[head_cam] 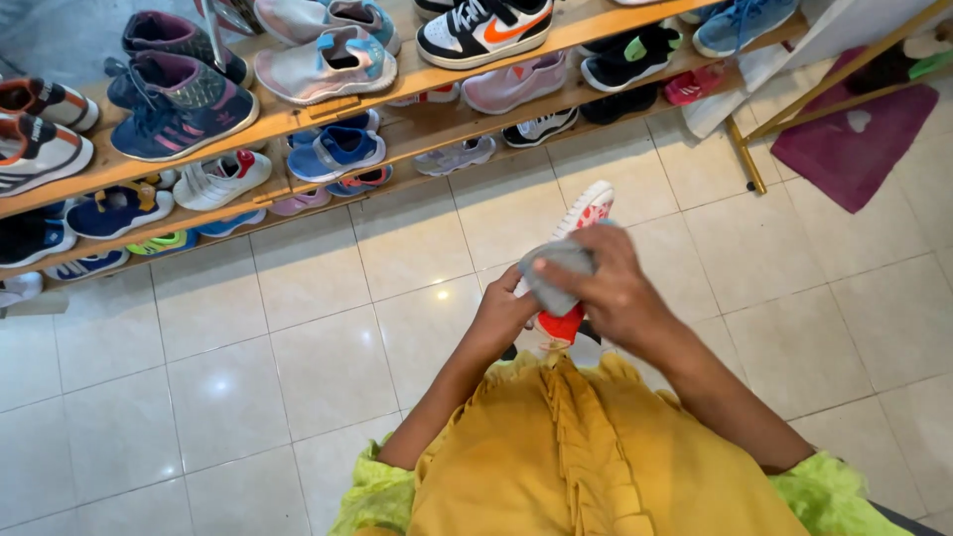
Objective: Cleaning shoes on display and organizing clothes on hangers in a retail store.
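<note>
The left hand (504, 316), fingers clamped on the white-and-red shoe (586, 213), should brace it firmly while the right hand (617, 288), fingers closed on the grey cloth (558, 273), wipes with even pressure.

Quick tally from us: two hands up front, the left hand (504, 316) and the right hand (613, 288), sharing one white-and-red shoe (586, 212) and one grey cloth (558, 273). We count two wooden shelf (298, 117) boards stacked with shoes, roughly thirty showing, though the lower row is too shadowed for an exact number. One maroon mat (856, 144) lies on the tiled floor (298, 328), and we spot one gold-coloured metal frame (834, 79).
</note>
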